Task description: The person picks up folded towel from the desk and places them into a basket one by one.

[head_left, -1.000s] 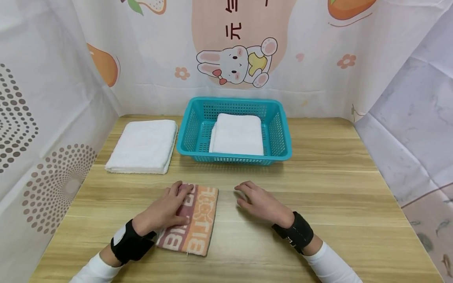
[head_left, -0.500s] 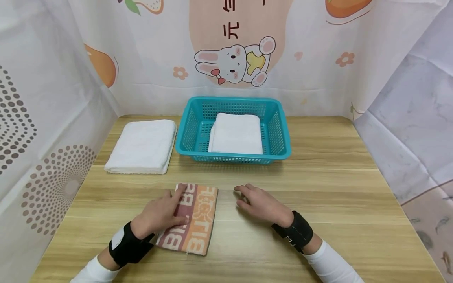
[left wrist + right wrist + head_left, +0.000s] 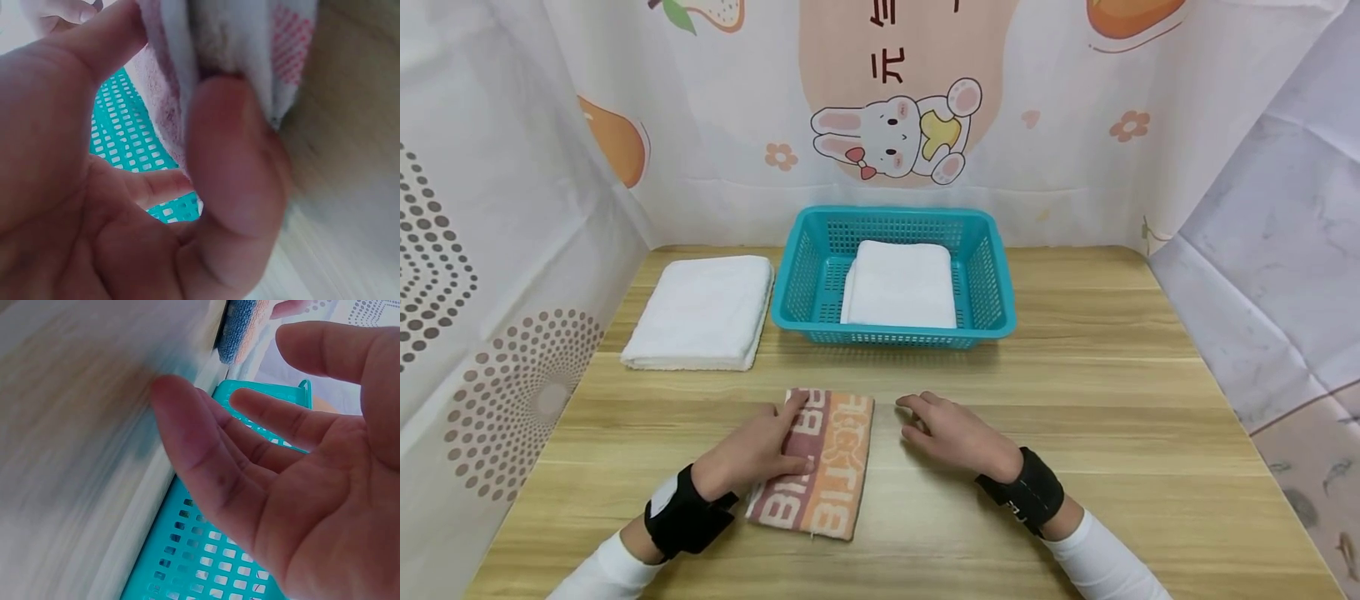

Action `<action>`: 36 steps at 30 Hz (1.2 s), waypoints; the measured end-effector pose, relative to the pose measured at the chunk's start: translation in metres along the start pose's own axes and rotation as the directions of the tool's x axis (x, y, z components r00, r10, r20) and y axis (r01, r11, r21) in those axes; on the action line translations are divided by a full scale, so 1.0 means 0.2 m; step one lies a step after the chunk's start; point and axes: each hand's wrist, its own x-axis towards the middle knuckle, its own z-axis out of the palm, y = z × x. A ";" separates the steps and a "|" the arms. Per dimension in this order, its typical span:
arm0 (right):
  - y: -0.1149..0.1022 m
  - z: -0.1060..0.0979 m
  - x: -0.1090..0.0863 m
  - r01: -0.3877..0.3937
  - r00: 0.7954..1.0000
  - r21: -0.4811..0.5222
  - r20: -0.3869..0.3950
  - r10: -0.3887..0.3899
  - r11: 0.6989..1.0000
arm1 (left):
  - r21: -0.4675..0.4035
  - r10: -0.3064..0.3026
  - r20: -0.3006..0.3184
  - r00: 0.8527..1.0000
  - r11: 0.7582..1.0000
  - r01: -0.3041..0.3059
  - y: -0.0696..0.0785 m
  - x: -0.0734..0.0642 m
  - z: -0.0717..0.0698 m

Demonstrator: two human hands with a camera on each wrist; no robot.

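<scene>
1 folded maroon-&-orange lettered towel (image 3: pixel 835 467) lay on wood-grain table (image 3: pixel 1090 333), prob. light, soft, best held by opp. edges, my L hand (image 3: pixel 751 452) resting loosely spread on its L side, w/o clear grip, my R hand (image 3: pixel 953 433) relaxed, empty, nr. its R edge.

Rabbit-printed curtain (image 3: pixel 895 133) behind wooden table (image 3: pixel 1075 392)
</scene>
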 end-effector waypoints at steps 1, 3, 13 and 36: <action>0.00 0.00 0.00 0.004 1.000 0.000 0.002 -0.004 1.000 | -0.001 0.000 0.002 1.000 1.000 0.000 0.00 0.00 0.00; 0.00 0.00 0.00 0.009 1.000 0.006 0.005 -0.009 1.000 | 0.001 0.002 0.003 1.000 1.000 -0.002 0.01 0.01 0.00; 0.00 -0.01 -0.01 -0.034 0.998 0.050 0.050 0.031 0.998 | 0.023 -0.007 0.006 1.000 1.000 0.007 0.04 0.02 0.02; -0.02 0.00 0.00 -0.034 0.998 0.023 0.046 0.033 0.999 | 0.028 0.014 0.000 1.000 1.000 -0.014 0.09 0.05 0.04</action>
